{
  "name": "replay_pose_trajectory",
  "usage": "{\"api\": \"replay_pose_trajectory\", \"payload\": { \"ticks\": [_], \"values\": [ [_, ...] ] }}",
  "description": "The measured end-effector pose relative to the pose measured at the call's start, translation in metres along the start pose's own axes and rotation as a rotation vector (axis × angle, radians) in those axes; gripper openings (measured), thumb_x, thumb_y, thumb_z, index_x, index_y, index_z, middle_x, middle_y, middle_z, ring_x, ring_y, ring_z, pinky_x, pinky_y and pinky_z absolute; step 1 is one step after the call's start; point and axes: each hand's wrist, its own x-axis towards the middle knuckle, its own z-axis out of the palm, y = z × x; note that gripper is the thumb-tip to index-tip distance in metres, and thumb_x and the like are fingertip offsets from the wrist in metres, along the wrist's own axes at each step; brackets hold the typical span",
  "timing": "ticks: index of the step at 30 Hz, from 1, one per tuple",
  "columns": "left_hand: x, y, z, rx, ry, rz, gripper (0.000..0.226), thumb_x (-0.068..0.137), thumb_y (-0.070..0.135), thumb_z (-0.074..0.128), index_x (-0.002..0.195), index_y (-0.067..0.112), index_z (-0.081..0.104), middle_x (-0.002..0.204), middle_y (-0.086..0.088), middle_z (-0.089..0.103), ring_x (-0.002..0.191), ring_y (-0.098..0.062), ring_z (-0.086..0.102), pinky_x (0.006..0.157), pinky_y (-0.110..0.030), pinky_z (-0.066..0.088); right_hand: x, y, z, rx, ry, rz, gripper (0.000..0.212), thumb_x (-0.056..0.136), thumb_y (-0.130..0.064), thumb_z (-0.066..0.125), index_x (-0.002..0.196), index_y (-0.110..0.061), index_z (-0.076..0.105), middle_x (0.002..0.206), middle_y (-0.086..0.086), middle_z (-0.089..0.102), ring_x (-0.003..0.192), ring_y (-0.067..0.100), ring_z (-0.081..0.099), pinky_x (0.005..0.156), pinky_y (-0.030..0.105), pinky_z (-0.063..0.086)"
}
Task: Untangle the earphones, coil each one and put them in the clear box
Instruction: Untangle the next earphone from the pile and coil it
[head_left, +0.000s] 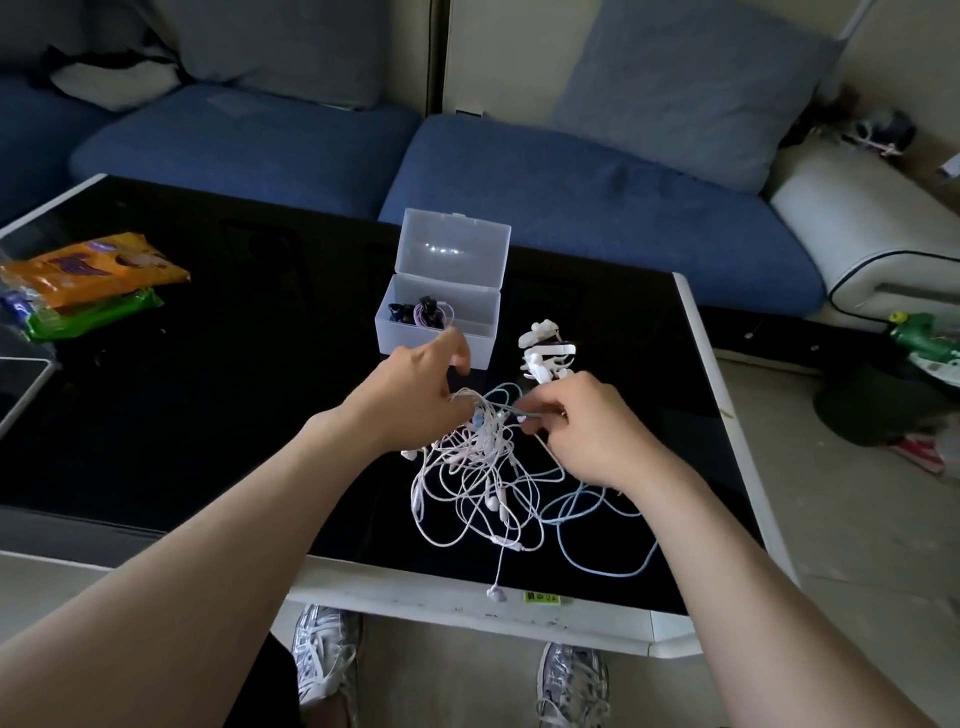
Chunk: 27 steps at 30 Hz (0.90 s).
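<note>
Untangling: left hand (415, 384) grips the tangle of thin white earphone cords (480, 462); right hand (582, 431), just beside, pinches the pale blue earphone cord (560, 545), which probably needs drawing free next.

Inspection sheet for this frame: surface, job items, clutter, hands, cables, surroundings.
Surface: black glossy table, white rim.
Job's things: earphone tangle, white, pink and blue; clear box, lid open, dark and purple coils inside.
Clutter: orange packet over green packet, far left; white bundle right of the box.
Grippers: left hand and right hand grip cords at the tangle's top.
Cables: one earbud reaches the near rim; blue cable loops rightward.
Surroundings: blue sofa behind.
</note>
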Motion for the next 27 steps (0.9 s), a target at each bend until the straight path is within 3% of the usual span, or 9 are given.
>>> {"api": "replay_pose_trajectory", "payload": {
  "ticks": [2, 5, 7, 10, 13, 17, 20, 24, 27],
  "values": [
    [-0.001, 0.006, 0.002, 0.001, 0.002, 0.037, 0.005, 0.094, 0.029, 0.064, 0.098, 0.027, 0.062, 0.074, 0.010, 0.063, 0.071, -0.012, 0.062, 0.065, -0.033, 0.049, 0.000, -0.004, 0.003, -0.052, 0.005, -0.025, 0.029, 0.104, -0.017, 0.058, 0.119, -0.032, 0.078, 0.101, -0.003, 0.076, 0.072, 0.010, 0.067, 0.055, 0.015, 0.049],
    [-0.007, 0.018, 0.005, 0.002, 0.003, 0.034, 0.011, 0.092, 0.035, 0.057, 0.095, 0.032, 0.067, 0.091, 0.012, 0.062, 0.085, -0.015, 0.060, 0.078, -0.036, 0.049, -0.003, -0.008, 0.005, -0.054, 0.108, -0.058, 0.015, 0.098, -0.044, 0.066, 0.100, -0.041, 0.081, 0.087, -0.009, 0.076, 0.094, 0.025, 0.068, 0.087, 0.044, 0.058],
    [-0.009, 0.025, 0.006, -0.024, 0.036, -0.040, 0.020, 0.086, 0.047, 0.051, 0.087, 0.035, 0.067, 0.093, 0.011, 0.058, 0.091, -0.015, 0.057, 0.085, -0.042, 0.046, -0.008, -0.011, 0.004, -0.042, 0.177, -0.097, 0.014, 0.097, -0.044, 0.068, 0.093, -0.042, 0.081, 0.082, -0.012, 0.075, 0.095, 0.028, 0.066, 0.090, 0.050, 0.056],
    [-0.007, 0.026, 0.006, -0.123, 0.072, -0.136, 0.038, 0.080, 0.065, 0.046, 0.064, 0.033, 0.060, 0.074, 0.009, 0.055, 0.081, -0.014, 0.053, 0.082, -0.043, 0.050, -0.015, -0.011, 0.000, -0.021, 0.250, -0.103, 0.014, 0.099, -0.036, 0.068, 0.093, -0.035, 0.080, 0.088, -0.011, 0.076, 0.094, 0.029, 0.067, 0.089, 0.052, 0.056],
    [-0.012, 0.020, 0.002, -0.047, 0.001, -0.148, 0.037, 0.071, 0.075, 0.050, 0.068, 0.042, 0.065, 0.084, 0.009, 0.061, 0.090, -0.010, 0.054, 0.091, -0.053, 0.056, -0.021, -0.009, -0.009, 0.057, 0.309, -0.039, 0.018, 0.106, -0.026, 0.058, 0.098, -0.022, 0.074, 0.089, -0.005, 0.075, 0.088, 0.024, 0.070, 0.088, 0.048, 0.058],
    [-0.014, 0.023, 0.002, 0.071, -0.014, -0.186, 0.046, 0.092, 0.072, 0.055, 0.080, 0.030, 0.067, 0.107, 0.009, 0.051, 0.098, -0.013, 0.049, 0.105, -0.056, 0.040, -0.030, -0.012, -0.020, 0.680, 0.334, 0.067, 0.022, 0.114, -0.022, 0.041, 0.117, -0.011, 0.060, 0.091, 0.004, 0.081, 0.083, 0.016, 0.079, 0.081, 0.034, 0.056],
    [-0.014, 0.029, 0.000, 0.158, 0.027, -0.220, 0.046, 0.096, 0.073, 0.042, 0.088, 0.030, 0.056, 0.110, 0.005, 0.050, 0.096, -0.020, 0.053, 0.093, -0.051, 0.030, -0.034, -0.017, -0.025, 0.982, 0.461, 0.012, 0.020, 0.116, -0.019, 0.036, 0.113, -0.009, 0.053, 0.087, 0.011, 0.081, 0.086, 0.026, 0.080, 0.078, 0.032, 0.057],
    [-0.013, 0.034, 0.001, 0.179, 0.092, -0.274, 0.054, 0.094, 0.072, 0.037, 0.086, 0.021, 0.054, 0.098, -0.002, 0.061, 0.092, -0.031, 0.058, 0.090, -0.049, 0.045, -0.038, -0.030, -0.021, 0.947, 0.645, -0.119, 0.020, 0.114, -0.015, 0.033, 0.113, -0.009, 0.052, 0.082, 0.008, 0.079, 0.088, 0.022, 0.079, 0.081, 0.026, 0.058],
    [-0.013, 0.040, 0.005, 0.252, 0.142, -0.243, 0.061, 0.090, 0.077, 0.043, 0.085, 0.017, 0.054, 0.090, -0.003, 0.058, 0.082, -0.031, 0.057, 0.072, -0.038, 0.048, -0.040, -0.039, -0.018, 0.959, 0.702, -0.040, 0.021, 0.107, -0.013, 0.042, 0.095, -0.010, 0.059, 0.071, 0.005, 0.073, 0.075, 0.019, 0.077, 0.072, 0.029, 0.059]
  ]
}}
